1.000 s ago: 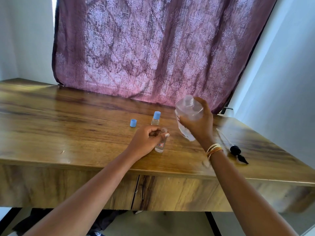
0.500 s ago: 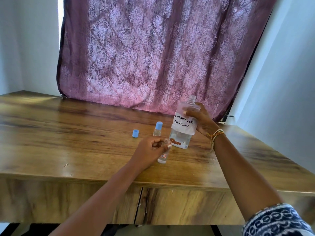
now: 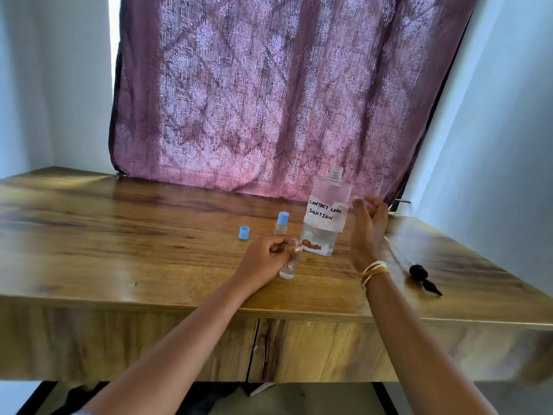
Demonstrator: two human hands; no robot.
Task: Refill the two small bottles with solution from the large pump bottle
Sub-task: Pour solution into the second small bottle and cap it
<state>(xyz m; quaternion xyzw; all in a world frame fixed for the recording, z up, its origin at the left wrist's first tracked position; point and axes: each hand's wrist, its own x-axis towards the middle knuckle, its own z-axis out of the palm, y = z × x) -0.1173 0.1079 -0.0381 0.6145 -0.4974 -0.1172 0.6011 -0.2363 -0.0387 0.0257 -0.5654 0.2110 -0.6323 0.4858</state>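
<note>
The large clear bottle [image 3: 324, 217], labelled "contact lens solution", stands upright and uncapped on the wooden table [image 3: 119, 250], with a little liquid at its bottom. My right hand [image 3: 368, 229] hovers just right of it, fingers loosely curled, holding nothing. My left hand [image 3: 269, 259] grips an uncapped small clear bottle [image 3: 288, 269] standing on the table in front of the large one. A second small bottle [image 3: 281, 224] with a blue cap stands just behind my left hand. A loose blue cap [image 3: 244, 232] lies to its left.
The black pump head [image 3: 419, 272] with its long clear tube lies on the table to the right of my right wrist. A purple patterned curtain [image 3: 269, 100] hangs behind the table. White walls close in on both sides.
My right hand brought the large bottle from a tilted pour to upright, set it on the table and let go. My left hand kept its grip on the small bottle.
</note>
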